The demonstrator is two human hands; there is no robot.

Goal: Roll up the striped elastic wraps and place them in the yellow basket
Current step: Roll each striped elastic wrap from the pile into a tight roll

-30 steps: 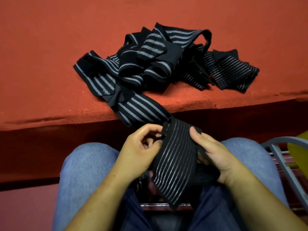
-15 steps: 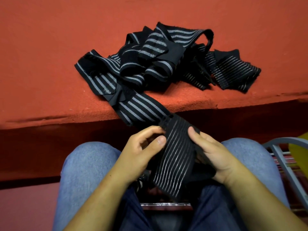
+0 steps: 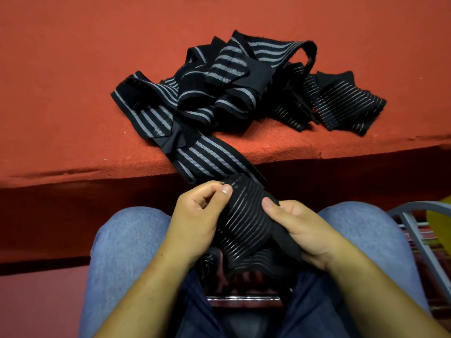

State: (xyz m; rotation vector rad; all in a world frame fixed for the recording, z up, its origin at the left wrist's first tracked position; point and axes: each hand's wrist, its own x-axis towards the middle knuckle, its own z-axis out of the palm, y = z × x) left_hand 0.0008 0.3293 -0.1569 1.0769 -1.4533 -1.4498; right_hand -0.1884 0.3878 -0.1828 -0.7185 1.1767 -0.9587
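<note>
Fingers [image 3: 217, 203] of the left hand [image 3: 195, 223] are curling inward, the thumb pinching the upper left edge of the held wrap [image 3: 244, 223] against the forefinger. The right hand [image 3: 307, 230] is gripping the same wrap from the opposite side, its thumb lying across the striped face while its other fingers are hiding under the cloth. Both hands are holding this wrap in front of the bench's [image 3: 73, 93] front edge, above the lap and between two knees in blue jeans [image 3: 129, 240]. It is black, crossed by many thin pale lines running close together, and its lower end is bunching and sagging in loose folds.

A broad-striped strip [image 3: 202, 159], black with wide grey bands, is hanging over the front edge of the red bench and reaching down behind the held wrap; whether the two are joined cannot be told. Its upper end is running into the pile of wraps [image 3: 231, 93] lying tangled near the middle of the bench, close to the front edge. The pile is mixing wide-banded lengths on its left with thin-lined lengths trailing toward the right.

At the right edge of the view a grey metal frame [image 3: 415, 230] is showing, with a sliver of a yellow object [image 3: 440, 218] just beyond it.
</note>
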